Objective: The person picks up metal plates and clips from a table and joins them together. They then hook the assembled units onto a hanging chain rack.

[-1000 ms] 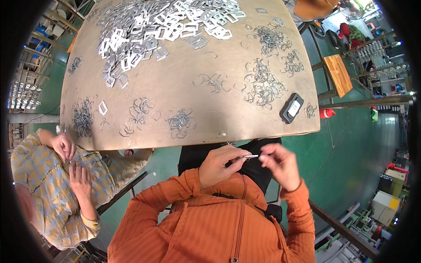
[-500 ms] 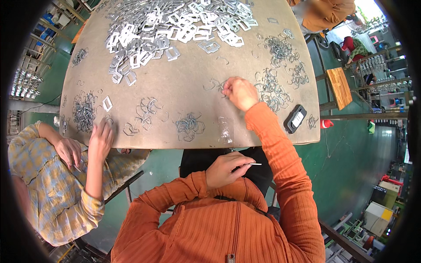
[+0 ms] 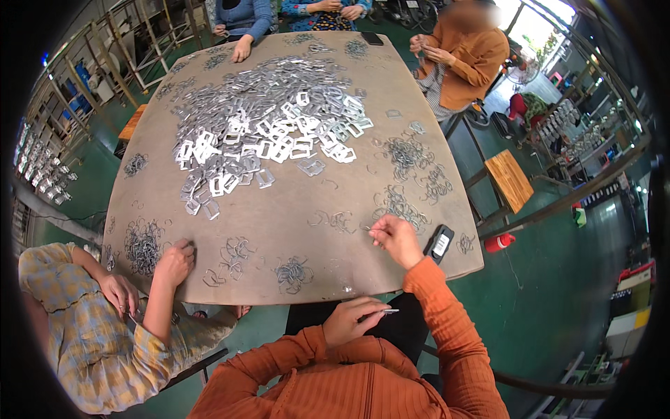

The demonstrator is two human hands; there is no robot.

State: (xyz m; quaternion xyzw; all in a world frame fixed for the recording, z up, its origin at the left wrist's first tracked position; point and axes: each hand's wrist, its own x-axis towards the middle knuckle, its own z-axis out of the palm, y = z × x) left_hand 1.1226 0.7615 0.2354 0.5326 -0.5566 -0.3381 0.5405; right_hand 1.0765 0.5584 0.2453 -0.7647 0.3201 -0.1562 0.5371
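A thin, flat silver metal piece [image 3: 392, 311] sits in the left hand [image 3: 352, 321], over the lap just off the near edge of the table. It is pinched between thumb and fingers and seen nearly edge-on, so whether it has an opening cannot be told; the grip leaves its right end sticking out, which seems to keep that end free to work on. The left forearm is folded across the body with the elbow bent out, probably to steady the piece close in. The right hand [image 3: 394, 237] is raised over the table [image 3: 279, 209], its arm reaching forward, the thumb and forefinger closed on what looks like a small bent wire clip [image 3: 366, 228]; the fingertip hold would suit so slight a part. Just beyond that hand lies a dense heap of wire clips [image 3: 400, 204], with a sparse cluster [image 3: 338, 221] to its left and a tangled bunch [image 3: 293, 274] near the front edge, apparently spread in small lots for easy reach. A black case [image 3: 444, 234] lies just right of the hand. Farther out, rectangular metal frames [image 3: 265, 149] are heaped mid-table, likely shared with the co-workers seated around it, one in a checked shirt [image 3: 91, 335] at left.
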